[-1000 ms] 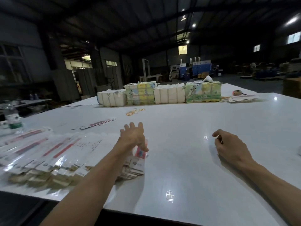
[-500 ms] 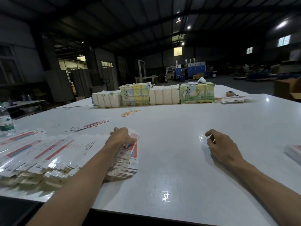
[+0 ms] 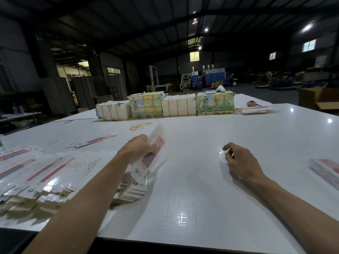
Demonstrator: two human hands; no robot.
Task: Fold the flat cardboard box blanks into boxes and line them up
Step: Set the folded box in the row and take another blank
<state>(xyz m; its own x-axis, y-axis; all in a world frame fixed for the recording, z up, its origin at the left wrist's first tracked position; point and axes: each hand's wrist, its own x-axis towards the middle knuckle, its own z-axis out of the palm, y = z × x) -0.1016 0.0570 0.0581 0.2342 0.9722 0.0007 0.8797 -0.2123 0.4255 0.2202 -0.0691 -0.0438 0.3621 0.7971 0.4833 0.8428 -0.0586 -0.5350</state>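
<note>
Two hands are seen, well apart, over the white table. One box blank is clamped in the left hand at 11 o'clock, over the right end of the pile of blanks spread at 9 o'clock. Its long axis is set from 6 towards 1 o'clock, far end raised and blurred. The right hand is loosely curled, nothing held. Four wrapped bundles are lined up at 12 o'clock. Print cannot be read.
</note>
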